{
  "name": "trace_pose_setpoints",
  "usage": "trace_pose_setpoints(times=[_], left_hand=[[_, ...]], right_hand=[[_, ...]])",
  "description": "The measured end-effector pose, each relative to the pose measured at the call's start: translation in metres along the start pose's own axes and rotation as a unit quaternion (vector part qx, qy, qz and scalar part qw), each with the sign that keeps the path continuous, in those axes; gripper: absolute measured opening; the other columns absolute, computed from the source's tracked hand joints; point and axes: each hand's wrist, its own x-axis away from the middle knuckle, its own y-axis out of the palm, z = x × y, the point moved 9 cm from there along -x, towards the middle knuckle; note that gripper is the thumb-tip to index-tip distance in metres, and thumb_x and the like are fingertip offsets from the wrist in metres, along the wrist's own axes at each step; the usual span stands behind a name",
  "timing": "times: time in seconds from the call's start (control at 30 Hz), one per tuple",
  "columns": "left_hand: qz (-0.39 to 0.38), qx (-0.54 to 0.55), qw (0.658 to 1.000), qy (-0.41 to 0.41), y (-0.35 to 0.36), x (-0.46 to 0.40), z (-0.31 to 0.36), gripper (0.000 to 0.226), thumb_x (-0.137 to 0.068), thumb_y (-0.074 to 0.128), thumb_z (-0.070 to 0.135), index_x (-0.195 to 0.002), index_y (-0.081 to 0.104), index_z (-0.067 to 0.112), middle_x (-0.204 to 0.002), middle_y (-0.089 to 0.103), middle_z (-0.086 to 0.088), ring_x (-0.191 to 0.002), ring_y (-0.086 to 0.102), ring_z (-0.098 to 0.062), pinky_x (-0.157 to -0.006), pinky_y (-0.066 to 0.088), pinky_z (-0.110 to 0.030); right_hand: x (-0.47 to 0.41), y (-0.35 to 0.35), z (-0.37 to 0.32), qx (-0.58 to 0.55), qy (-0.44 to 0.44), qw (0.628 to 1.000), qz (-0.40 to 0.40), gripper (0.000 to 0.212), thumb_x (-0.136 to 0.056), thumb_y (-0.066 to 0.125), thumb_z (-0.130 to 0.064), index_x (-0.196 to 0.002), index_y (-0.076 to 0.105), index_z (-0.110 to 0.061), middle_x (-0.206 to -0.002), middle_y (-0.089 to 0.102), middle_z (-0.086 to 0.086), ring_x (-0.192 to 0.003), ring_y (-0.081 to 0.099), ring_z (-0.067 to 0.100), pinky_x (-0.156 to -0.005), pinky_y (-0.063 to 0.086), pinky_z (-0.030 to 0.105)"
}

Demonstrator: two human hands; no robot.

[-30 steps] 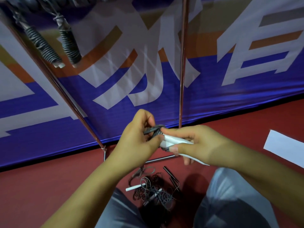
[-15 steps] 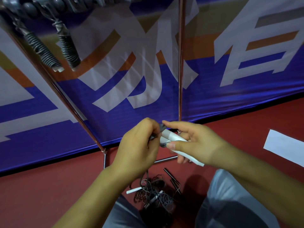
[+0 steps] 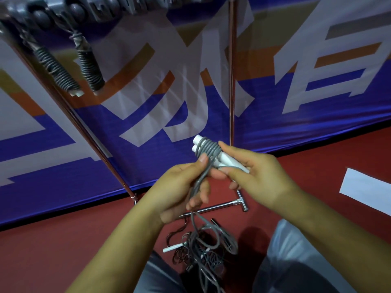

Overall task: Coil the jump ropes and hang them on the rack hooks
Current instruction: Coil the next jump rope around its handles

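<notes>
Red sports flooring (image 3: 53,246) is filling the near ground, and closest to the camera a tangled pile of ropes (image 3: 203,250) is lying on it between the person's knees, one white handle poking out to the left. Just above that, the left hand (image 3: 182,193) is pinching the grey cord (image 3: 195,187) between thumb and fingers, with the slack hanging down to the pile. The right hand (image 3: 260,178) is gripping the pair of white handles (image 3: 226,161), held side by side, fingers curled round their lower half. Several turns of cord are sitting wound tight near the handles' free ends. The handles' long axis is running from lower right to upper left, free ends pointing up and away toward the banner.

The cord is looking soft, light and springy, so the wraps are likely wanting to loosen unless kept under tension; the stiff, smooth handles are the sensible place to hold, with the thumb pinning the last turn. The bundle is probably weighing very little.

Farther off, the chrome rack foot (image 3: 232,203) is resting on the floor, its poles rising in front of the blue banner (image 3: 296,127). At the top left, two coiled ropes (image 3: 91,68) are hanging from the rack hooks (image 3: 74,37). A white sheet (image 3: 368,191) is lying on the floor to the right.
</notes>
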Motion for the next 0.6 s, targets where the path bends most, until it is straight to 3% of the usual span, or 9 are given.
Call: trace_pose_setpoints(times=[0.07,0.17,0.27,0.4,0.5,0.6], left_hand=[[-0.074,0.074,0.993,-0.051,0.007,-0.001,-0.005,0.041,-0.086,0.053,0.047,-0.092,0.075,0.012,-0.035,0.042,0.0,-0.024,0.03,-0.003,-0.027,0.024,-0.011],[-0.153,0.184,0.965,-0.105,0.017,-0.001,-0.008,0.029,-0.078,0.072,0.036,-0.094,0.076,0.012,-0.041,0.051,0.003,-0.028,0.042,-0.002,-0.029,0.035,-0.012],[-0.132,0.242,0.952,-0.131,0.018,-0.004,-0.014,0.036,-0.056,0.091,0.016,-0.086,0.076,0.004,-0.076,0.073,-0.01,-0.052,0.067,-0.012,-0.044,0.053,-0.021],[-0.09,0.181,0.976,-0.077,0.004,-0.005,-0.009,0.048,-0.042,0.096,0.018,-0.083,0.076,0.003,-0.084,0.074,-0.013,-0.062,0.07,-0.012,-0.051,0.056,-0.022],[-0.092,0.129,0.987,-0.033,-0.004,-0.001,-0.003,0.045,-0.05,0.092,0.022,-0.089,0.076,0.006,-0.078,0.072,-0.008,-0.062,0.068,-0.01,-0.058,0.056,-0.022],[-0.088,0.104,0.991,-0.015,-0.006,0.005,0.0,0.031,-0.058,0.088,0.013,-0.087,0.077,0.007,-0.075,0.071,-0.007,-0.063,0.068,-0.01,-0.065,0.058,-0.027]], right_hand=[[0.0,-0.003,0.0,-0.001,0.007,1.0,0.008,0.055,-0.087,0.067,-0.013,-0.115,0.046,-0.055,-0.069,0.066,-0.017,-0.057,0.064,0.005,-0.065,0.052,0.016],[0.001,-0.006,-0.001,-0.019,0.016,1.0,0.016,0.054,-0.084,0.07,-0.014,-0.11,0.049,-0.056,-0.078,0.068,-0.009,-0.059,0.065,0.007,-0.07,0.056,0.026],[0.001,-0.006,-0.001,-0.041,0.017,0.999,0.009,0.054,-0.083,0.07,-0.01,-0.109,0.052,-0.055,-0.088,0.071,-0.004,-0.061,0.065,0.012,-0.064,0.056,0.025],[0.003,-0.001,0.002,-0.132,0.057,0.99,-0.013,0.051,-0.08,0.069,-0.003,-0.108,0.058,-0.045,-0.074,0.073,-0.005,-0.053,0.062,0.014,-0.055,0.052,0.021],[0.006,-0.001,-0.004,-0.192,0.067,0.979,-0.018,0.049,-0.069,0.071,-0.013,-0.111,0.06,-0.036,-0.068,0.072,0.007,-0.05,0.064,0.015,-0.051,0.051,0.021],[0.009,0.002,-0.007,-0.253,0.077,0.964,-0.03,0.048,-0.063,0.068,-0.018,-0.108,0.062,-0.033,-0.072,0.072,0.012,-0.051,0.064,0.016,-0.051,0.051,0.022]])
